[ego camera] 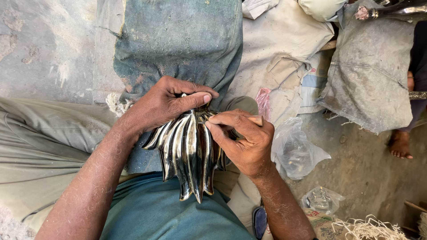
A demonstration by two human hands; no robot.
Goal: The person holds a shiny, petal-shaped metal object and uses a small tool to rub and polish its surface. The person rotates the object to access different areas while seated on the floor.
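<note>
one polished metal piece (189,153), shaped like a cluster of long pointed leaves or petals fanning down to sharp tips, sits between both hands over the person's lap, resting against a worn blue-green cloth (178,44) draped over the knee. the left hand (162,106) is curled closed over its narrow upper end, thumb pressed across the top, and has hold of it there; the right hand (242,142) is pinched shut, fingertips and thumb meeting at the upper right edge of the leaves, and something small and pale, perhaps a stick or tool end, pokes out past the knuckles (i cannot tell what it is). the piece looks stiff and fairly weighty for its size, mirror-smooth and so likely slippery, with ridged blades and points that could prick; the safest hold seems to be the gathered top where the left hand already grips, or the rounded backs of the leaves, away from the tips. counted: one metal leaf piece in hand, two clear plastic bags (296,153) on the dusty floor (369,173) to the right, one further shiny metal object (396,10) at the upper right corner, one bare foot (400,144) of another person near the right edge, and one tuft of pale straw-like fibre (369,229) at the lower right.
</note>
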